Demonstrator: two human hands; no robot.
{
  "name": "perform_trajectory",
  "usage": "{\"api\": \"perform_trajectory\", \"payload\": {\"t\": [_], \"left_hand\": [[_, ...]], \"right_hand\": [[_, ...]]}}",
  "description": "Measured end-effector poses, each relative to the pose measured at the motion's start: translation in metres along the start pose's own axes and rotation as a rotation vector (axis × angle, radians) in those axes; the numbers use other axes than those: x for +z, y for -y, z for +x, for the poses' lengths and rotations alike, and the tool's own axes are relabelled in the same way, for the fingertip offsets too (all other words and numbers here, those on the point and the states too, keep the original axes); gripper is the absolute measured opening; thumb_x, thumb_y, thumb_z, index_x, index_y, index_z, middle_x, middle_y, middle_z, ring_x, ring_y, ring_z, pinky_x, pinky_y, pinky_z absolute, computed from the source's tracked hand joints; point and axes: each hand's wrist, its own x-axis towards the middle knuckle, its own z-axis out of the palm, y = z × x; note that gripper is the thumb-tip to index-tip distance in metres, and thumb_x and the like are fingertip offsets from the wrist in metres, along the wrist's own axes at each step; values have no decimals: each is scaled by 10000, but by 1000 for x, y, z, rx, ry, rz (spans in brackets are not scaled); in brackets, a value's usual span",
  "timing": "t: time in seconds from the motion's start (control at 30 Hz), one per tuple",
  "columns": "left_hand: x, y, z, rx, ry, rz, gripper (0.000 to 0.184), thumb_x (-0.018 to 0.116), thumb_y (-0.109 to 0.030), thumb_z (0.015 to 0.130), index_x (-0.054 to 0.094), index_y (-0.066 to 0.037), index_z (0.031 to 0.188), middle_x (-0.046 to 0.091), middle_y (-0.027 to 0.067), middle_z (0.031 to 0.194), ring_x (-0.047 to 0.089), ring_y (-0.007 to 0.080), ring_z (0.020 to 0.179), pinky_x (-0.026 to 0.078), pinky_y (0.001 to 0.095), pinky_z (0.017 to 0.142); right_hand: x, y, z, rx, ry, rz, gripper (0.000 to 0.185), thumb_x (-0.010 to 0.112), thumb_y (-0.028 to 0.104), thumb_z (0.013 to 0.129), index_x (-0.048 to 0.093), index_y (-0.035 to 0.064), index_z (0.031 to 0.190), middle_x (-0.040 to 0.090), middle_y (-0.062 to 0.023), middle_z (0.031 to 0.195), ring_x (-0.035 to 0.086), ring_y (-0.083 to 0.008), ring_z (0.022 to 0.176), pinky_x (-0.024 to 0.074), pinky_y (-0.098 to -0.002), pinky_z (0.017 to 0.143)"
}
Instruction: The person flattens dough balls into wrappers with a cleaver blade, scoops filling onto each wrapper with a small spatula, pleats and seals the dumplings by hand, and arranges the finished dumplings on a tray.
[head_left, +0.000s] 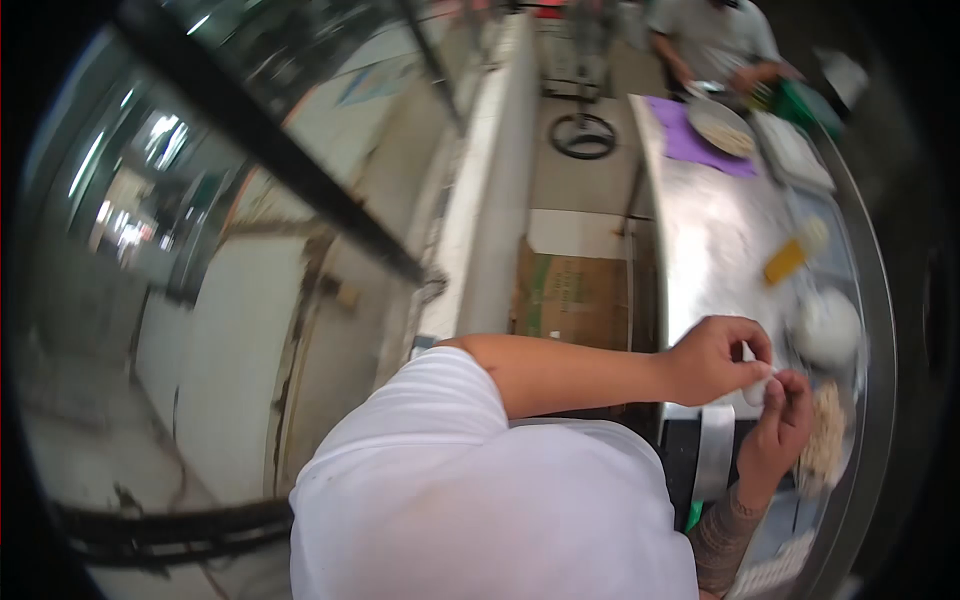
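My left hand (718,360) reaches across from the left over the steel table. Its thumb and fingers are pinched together at a small, soft-looking white piece (757,390). From the lower right, my right hand (780,425) meets it, the fingertips closed on the same piece. My fingers cover part of the piece, and its kind is unclear. Just right of my right hand lies a heap of pale, beige food pieces (825,438). A rounded white plastic-like bundle (826,326) sits beyond my fingertips.
The steel table (695,270) holds a bottle of yellow liquid (787,260), a round pan (720,128) on a purple cloth (680,145), and white trays (795,150). Another person (715,40) works at the far end. A cardboard box (580,300) stands left of the table.
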Motion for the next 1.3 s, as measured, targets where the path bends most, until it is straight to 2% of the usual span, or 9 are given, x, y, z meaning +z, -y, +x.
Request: {"api": "perform_trajectory", "payload": {"t": [0.17,0.33,0.43,0.53,0.77,0.8,0.9,1.07,1.3], "left_hand": [[18,24,30,-159,353,-10,94,728,-135,958,731,-66,1022,641,-38,921,496,12,699,420,223,621],[59,73,60,-112,520,-127,201,674,-164,1016,705,-68,1191,676,50,1072,669,178,958,536,311,889],[79,85,90,-945,646,-429,299,597,-251,1063,643,-54,1284,685,95,1094,695,232,997,560,371,929],[94,103,110,-1288,895,-797,382,490,-294,1103,591,5,1318,689,149,1175,704,263,1058,590,417,942],[155,131,161,-1239,1151,-635,416,549,-117,1046,529,48,1428,663,149,1252,690,251,1104,582,393,1012],[160,140,166,-1234,1203,-615,423,549,-107,1041,526,49,1433,659,155,1266,689,260,1108,580,396,1017],[177,153,178,-1200,1322,-592,440,545,-82,1025,523,52,1444,648,173,1303,687,273,1113,581,398,1014],[201,151,163,-1124,1354,-467,439,638,-73,987,556,36,1404,655,152,1297,680,245,1124,566,371,1020],[254,207,98,-323,1423,89,414,761,-19,914,585,-2,1289,697,110,1241,680,179,1107,568,321,968]], "right_hand": [[-8,-1,-24,28,-295,-85,93,607,10,1016,623,-26,1101,616,-54,966,576,-143,911,470,-289,825],[-53,-2,-30,27,-365,-462,45,639,-1,961,675,-21,981,651,-139,944,639,-250,838,503,-328,777],[-73,-11,-31,4,-466,-616,73,650,-33,897,673,5,956,641,-135,934,620,-317,869,494,-395,811],[-85,-20,-34,-32,-441,-789,94,666,-4,839,669,55,913,629,-97,929,602,-321,886,457,-437,879],[-97,-37,-64,179,-459,-1001,347,733,226,878,702,74,1189,634,-112,1253,581,-348,1163,429,-480,1021],[-98,-34,-68,209,-462,-911,630,754,392,888,618,99,1429,491,-158,1545,520,-380,1323,392,-481,1114],[-90,-36,-99,340,-700,-803,773,737,488,899,519,113,1539,337,-169,1675,500,-390,1372,362,-481,1159],[-78,-44,-172,648,-926,-859,613,797,213,905,592,83,1468,519,-166,1555,579,-330,1298,441,-410,1109],[-79,-84,-270,932,-1178,-704,581,740,165,955,550,85,1499,572,-192,1463,619,-324,1214,500,-416,1039]]}}
